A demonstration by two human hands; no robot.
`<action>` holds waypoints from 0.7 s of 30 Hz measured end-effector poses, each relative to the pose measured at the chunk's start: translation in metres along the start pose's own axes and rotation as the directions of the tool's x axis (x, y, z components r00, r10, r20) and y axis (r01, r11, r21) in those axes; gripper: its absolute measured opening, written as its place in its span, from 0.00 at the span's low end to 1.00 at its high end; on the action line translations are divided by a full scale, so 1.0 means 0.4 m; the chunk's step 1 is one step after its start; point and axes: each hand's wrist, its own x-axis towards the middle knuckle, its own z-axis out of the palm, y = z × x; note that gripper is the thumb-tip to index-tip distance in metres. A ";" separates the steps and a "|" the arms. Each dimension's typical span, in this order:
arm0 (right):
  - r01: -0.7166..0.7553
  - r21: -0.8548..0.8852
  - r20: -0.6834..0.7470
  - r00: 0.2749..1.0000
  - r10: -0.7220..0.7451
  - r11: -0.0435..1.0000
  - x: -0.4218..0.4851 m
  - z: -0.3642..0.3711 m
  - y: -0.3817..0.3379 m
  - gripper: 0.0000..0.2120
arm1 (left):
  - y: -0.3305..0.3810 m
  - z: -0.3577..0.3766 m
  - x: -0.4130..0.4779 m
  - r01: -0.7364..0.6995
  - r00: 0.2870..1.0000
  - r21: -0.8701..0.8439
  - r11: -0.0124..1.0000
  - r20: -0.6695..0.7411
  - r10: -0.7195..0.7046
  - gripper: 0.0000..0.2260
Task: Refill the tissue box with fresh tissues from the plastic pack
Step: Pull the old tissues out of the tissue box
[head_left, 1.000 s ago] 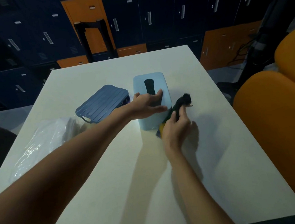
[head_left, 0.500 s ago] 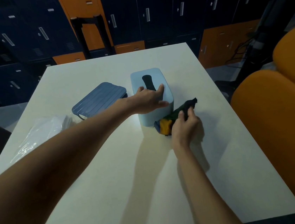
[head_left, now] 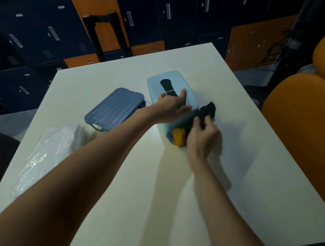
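The left hand [head_left: 172, 107] lies flat, fingers [head_left: 181, 93] released, steadying the tissue box [head_left: 181, 80] at mid-desk [head_left: 138, 206]. The right hand [head_left: 202, 140] grasps a dark cloth [head_left: 206, 109] against its near side (wiping, probably). Next, the box needs opening and the plastic pack [head_left: 45, 154], at left, fetching.

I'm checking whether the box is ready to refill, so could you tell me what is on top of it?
The left hand lies on top of the tissue box, covering the near end of its dark slot. No tissue pokes out; the inside is hidden.
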 end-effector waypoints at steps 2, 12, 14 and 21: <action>-0.003 0.085 -0.004 1.000 0.003 0.996 0.025 0.001 -0.004 0.16 | -0.014 0.004 0.015 -0.006 1.000 -0.024 1.000 0.000 0.006 0.25; 0.280 -0.098 0.121 0.956 -0.268 0.955 -0.035 -0.003 0.078 0.13 | -0.023 0.010 0.037 0.011 1.000 -0.067 0.998 0.001 -0.011 0.25; 0.227 -0.108 0.165 0.964 -0.208 0.968 -0.001 -0.007 0.086 0.18 | -0.019 0.007 0.035 0.009 1.000 -0.076 0.997 0.008 -0.009 0.25; 0.200 0.018 0.091 0.975 -0.201 0.980 -0.024 0.011 0.024 0.24 | 0.016 -0.012 0.001 0.039 0.999 -0.072 0.997 0.032 -0.037 0.25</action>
